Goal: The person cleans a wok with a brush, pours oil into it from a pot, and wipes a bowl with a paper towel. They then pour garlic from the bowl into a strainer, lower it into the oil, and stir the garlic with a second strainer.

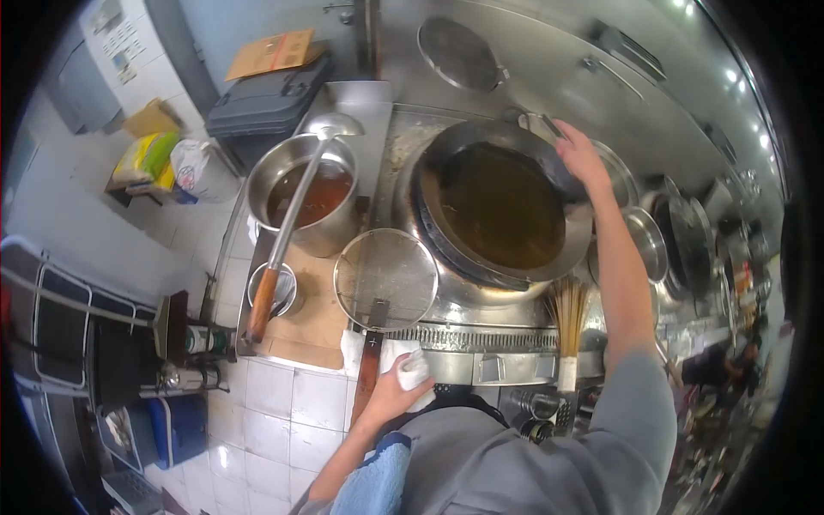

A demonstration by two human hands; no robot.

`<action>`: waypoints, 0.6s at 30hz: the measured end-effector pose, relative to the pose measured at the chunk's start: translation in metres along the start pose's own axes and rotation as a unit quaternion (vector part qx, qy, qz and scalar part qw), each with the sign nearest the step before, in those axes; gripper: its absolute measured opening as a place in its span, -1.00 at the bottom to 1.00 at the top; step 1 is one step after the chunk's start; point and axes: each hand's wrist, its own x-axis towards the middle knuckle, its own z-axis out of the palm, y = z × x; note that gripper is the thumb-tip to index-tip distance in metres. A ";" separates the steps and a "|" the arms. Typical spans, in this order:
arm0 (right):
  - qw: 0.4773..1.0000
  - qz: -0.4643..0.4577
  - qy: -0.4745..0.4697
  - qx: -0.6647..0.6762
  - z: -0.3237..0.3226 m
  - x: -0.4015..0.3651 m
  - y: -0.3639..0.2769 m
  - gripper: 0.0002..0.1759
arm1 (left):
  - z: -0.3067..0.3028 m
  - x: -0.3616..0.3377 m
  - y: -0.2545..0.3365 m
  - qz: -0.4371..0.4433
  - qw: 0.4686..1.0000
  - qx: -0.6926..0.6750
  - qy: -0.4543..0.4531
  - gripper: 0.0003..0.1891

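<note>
A large dark wok (549, 163) full of brownish oil (502, 206) sits on the stove in front of me. My right hand (580, 156) is closed at its far right rim, around a thin dark piece I cannot identify. Down by the stove's front edge, my left hand (393, 395) grips a bunched white cloth (414, 369). Close to that hand, a round mesh strainer (384, 279) lies with its dark wooden handle (371, 365) pointing towards me.
Left of the wok stands a steel pot (335, 225) of reddish-brown liquid, a long-handled ladle (296, 206) across it. A small metal cup (276, 296) is beside it. Bamboo sticks (568, 313) stand at the stove's front; steel bowls (644, 245) are on the right.
</note>
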 end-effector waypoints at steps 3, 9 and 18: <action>0.943 0.242 -0.043 0.225 -0.059 -0.108 -0.032 -0.44 | 0.031 0.029 -0.020 0.091 0.990 0.111 0.016 -0.27; 0.814 0.408 0.023 0.413 -0.097 -0.277 -0.035 -0.46 | 0.085 0.062 -0.062 0.130 0.953 0.255 0.099 -0.28; 0.688 0.414 0.230 0.550 -0.168 -0.453 0.014 -0.43 | 0.110 0.054 -0.046 0.129 0.905 0.361 0.184 -0.04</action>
